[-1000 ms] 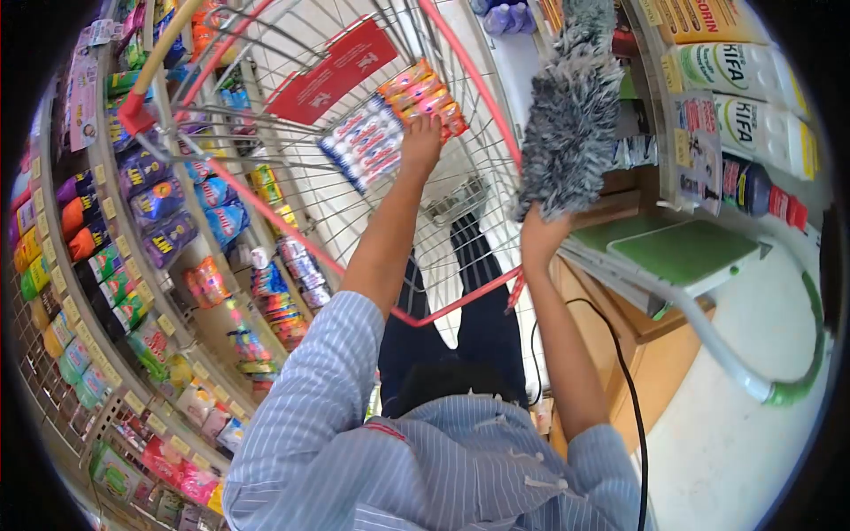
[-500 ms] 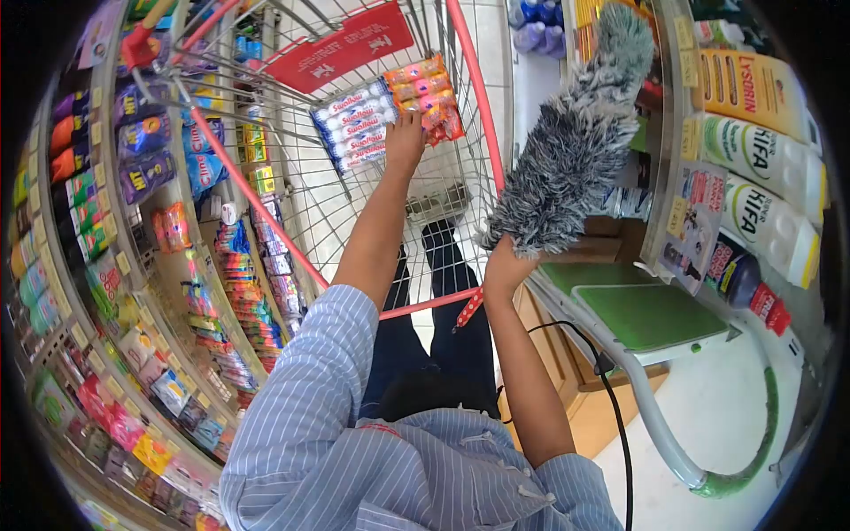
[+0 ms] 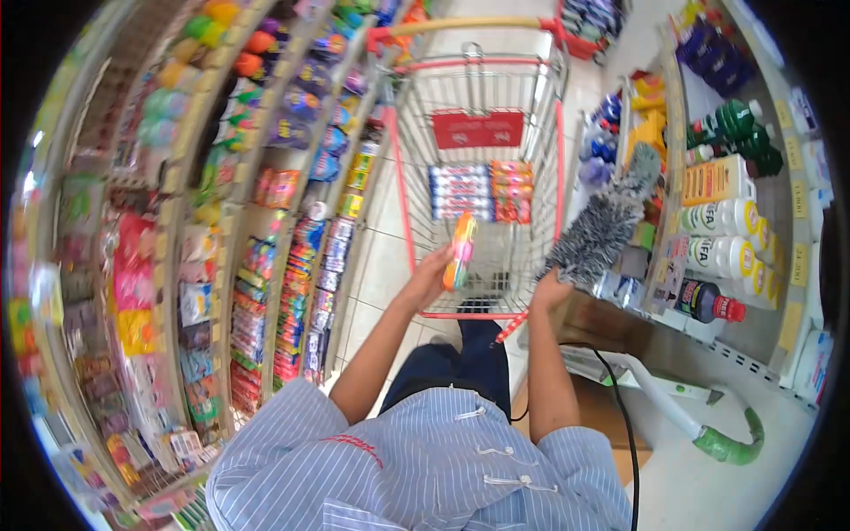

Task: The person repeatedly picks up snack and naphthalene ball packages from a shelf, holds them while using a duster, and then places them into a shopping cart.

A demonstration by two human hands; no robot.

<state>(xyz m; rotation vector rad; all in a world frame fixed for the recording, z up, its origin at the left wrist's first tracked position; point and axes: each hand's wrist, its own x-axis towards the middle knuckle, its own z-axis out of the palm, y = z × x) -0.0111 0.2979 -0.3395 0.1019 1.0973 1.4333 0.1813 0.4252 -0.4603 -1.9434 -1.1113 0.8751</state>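
My left hand grips a narrow orange pack with yellow and green on it, held upright above the near end of the shopping cart. In my right hand is a fluffy grey duster, its head tilted up and to the right, beside the cart's right rail. A red dotted strap hangs from that hand. Farther inside the cart, blue-and-white Swallow packs lie in a stack, with orange packs against their right side.
Shelves of colourful packets line the left. On the right shelf stand white bottles and a dark bottle with a red cap. A step stool with a curved rail is at lower right; a black cable runs past it.
My left hand has come away from the packs in the cart and back toward me, now holding an orange pack. My right hand still holds the duster. The view has tilted up.
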